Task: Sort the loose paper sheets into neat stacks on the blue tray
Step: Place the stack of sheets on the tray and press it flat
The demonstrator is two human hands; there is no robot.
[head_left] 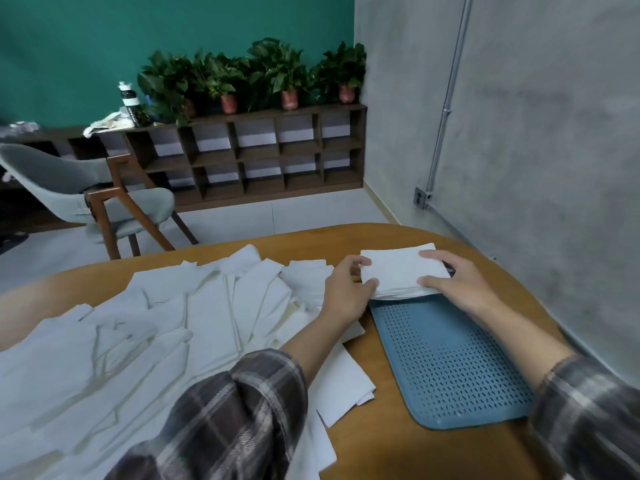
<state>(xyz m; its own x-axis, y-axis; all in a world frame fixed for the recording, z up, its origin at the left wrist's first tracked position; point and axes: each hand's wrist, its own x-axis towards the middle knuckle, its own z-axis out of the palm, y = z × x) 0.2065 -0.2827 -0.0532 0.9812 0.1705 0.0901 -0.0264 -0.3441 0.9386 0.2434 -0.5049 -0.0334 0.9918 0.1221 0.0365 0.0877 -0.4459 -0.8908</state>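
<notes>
Here our left hand (348,289) and right hand (453,278) pinch the stack (403,271) at the blue tray (450,358) far end; uneven squeeze could fan sheets, we judge.

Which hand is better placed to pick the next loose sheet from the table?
Left, probably. The left hand is at the stack's left edge, right beside the loose sheets. The right hand is over the blue tray, farther away.
</notes>
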